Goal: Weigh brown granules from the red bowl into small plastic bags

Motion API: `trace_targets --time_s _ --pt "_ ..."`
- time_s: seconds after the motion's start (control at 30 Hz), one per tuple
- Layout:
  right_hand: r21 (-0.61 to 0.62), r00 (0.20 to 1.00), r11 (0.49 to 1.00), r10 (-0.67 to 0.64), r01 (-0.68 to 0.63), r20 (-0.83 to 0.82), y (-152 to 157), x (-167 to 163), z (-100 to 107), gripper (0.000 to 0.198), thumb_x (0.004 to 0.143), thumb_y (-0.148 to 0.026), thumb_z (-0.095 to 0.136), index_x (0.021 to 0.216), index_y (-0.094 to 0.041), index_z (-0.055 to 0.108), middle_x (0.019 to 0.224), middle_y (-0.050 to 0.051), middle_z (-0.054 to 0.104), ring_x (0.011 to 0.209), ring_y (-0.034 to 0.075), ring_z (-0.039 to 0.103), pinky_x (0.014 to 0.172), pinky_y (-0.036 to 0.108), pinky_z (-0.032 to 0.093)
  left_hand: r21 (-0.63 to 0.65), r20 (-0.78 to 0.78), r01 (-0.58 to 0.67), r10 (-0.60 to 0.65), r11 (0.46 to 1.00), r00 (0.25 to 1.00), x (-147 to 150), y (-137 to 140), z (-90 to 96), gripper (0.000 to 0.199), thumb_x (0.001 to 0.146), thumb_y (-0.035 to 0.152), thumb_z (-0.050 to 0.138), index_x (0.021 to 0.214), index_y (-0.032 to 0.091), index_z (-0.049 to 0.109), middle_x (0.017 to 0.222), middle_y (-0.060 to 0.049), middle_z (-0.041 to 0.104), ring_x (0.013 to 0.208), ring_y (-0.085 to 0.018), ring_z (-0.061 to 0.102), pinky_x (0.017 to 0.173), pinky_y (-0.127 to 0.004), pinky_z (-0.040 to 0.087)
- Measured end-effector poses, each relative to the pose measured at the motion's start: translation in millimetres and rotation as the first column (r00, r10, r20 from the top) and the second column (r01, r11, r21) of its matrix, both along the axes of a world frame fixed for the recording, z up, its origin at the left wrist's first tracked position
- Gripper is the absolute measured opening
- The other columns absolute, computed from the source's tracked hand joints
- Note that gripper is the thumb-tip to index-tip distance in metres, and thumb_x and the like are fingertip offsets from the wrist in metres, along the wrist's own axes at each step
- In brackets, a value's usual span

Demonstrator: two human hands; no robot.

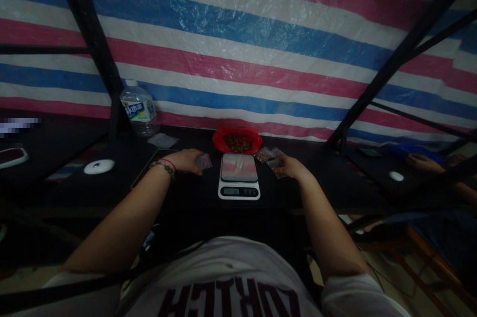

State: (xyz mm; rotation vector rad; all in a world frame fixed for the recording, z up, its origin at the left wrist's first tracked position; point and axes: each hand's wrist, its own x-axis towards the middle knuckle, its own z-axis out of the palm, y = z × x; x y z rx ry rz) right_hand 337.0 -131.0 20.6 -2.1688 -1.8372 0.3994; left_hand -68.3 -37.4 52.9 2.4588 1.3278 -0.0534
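Observation:
A kitchen scale (239,168) with a metal plate and a white body lies in the middle of the black table, its display lit but too small to read surely. Just left of it, my left hand (186,161) has its bent fingers and thumb around a small stack of clear plastic bags (204,161). On the other side, my right hand (292,167) grips a small plastic bag (276,164) with brown bits in it. Other filled bags (263,154) lie by its fingertips. Behind the scale stands a red bag (255,144), opened wide, holding many small brown pieces (237,143).
A large clear bottle (139,111) stands at the back left near some flat plastic bags (163,140). White rounded devices (99,166) lie on the table. Black metal posts (89,34) slant at both sides before a striped sheet. Another person's hand (423,162) is at the far right.

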Motion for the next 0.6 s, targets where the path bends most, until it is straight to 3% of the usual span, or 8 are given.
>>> trace_targets --time_s 0.13,0.3,0.43,0.6 --pt "-0.029 0.993 0.999 -0.031 0.035 0.114 -4 3 5 0.022 0.068 -0.029 0.073 0.086 -0.016 0.073 0.078 0.009 0.071 0.069 0.02 0.066 0.062 0.027 0.049 0.036 0.008 0.034 -0.035 0.999 0.999 -4 11 -14.6 0.086 0.058 0.043 0.073 0.135 0.011 0.049 0.137 -0.018 0.052 0.124 -0.032 0.05 0.103 -0.037 0.04" --pt "0.043 0.982 0.998 -0.051 0.043 0.182 -6 -10 21 0.031 0.08 -0.034 0.061 0.104 -0.016 0.071 0.091 0.013 0.072 0.081 0.022 0.068 0.063 0.026 0.045 0.059 0.065 0.025 -0.029 0.998 0.997 -6 12 -16.1 0.08 0.062 0.041 0.069 0.135 0.012 0.05 0.136 -0.016 0.054 0.122 -0.03 0.053 0.101 -0.033 0.041" --pt "0.163 0.984 0.984 -0.094 0.068 0.154 -10 -26 33 0.033 0.085 -0.041 0.055 0.103 -0.017 0.071 0.095 0.013 0.072 0.087 0.023 0.067 0.068 0.027 0.045 0.022 0.068 0.061 -0.063 0.998 0.996 -2 3 -7.9 0.071 0.067 0.043 0.065 0.131 0.013 0.054 0.131 -0.014 0.059 0.117 -0.029 0.057 0.098 -0.033 0.043" --pt "0.268 0.987 0.96 -0.112 0.078 0.114 -12 -36 39 0.029 0.085 -0.037 0.054 0.101 -0.019 0.071 0.099 0.011 0.072 0.092 0.024 0.066 0.074 0.028 0.045 0.047 0.087 0.068 -0.072 0.997 0.994 2 -1 -3.8 0.07 0.069 0.047 0.062 0.131 0.016 0.054 0.134 -0.012 0.057 0.12 -0.028 0.055 0.1 -0.032 0.042"
